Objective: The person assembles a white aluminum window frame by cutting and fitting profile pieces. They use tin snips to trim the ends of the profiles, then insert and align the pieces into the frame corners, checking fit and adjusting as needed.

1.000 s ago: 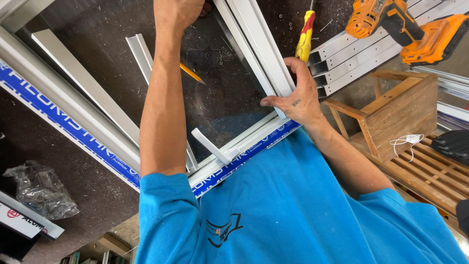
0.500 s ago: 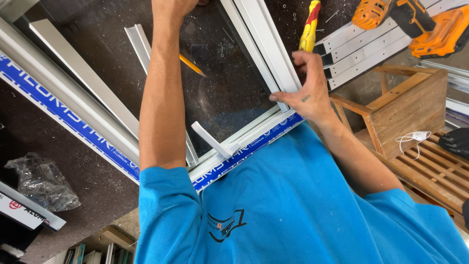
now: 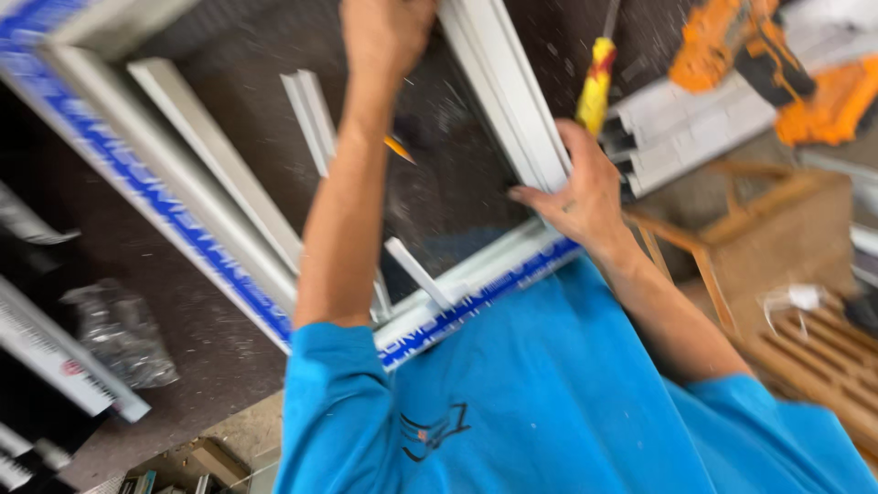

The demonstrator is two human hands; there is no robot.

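Orange drill (image 3: 745, 50), wooden stool (image 3: 732, 229), crumpled plastic bag (image 3: 119, 334).

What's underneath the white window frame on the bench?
The white frame lies on a dark worktop dusted with shavings; a pencil lies inside. The right hand covers the corner joint.

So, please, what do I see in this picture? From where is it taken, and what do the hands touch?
The camera sits on a person's head and looks down over a blue shirt at a dark workbench. The right hand presses on a white window frame near its corner. The left hand reaches to the top edge; the blur hides whether it holds anything. Nearby lie a pencil, a yellow screwdriver and an orange drill.
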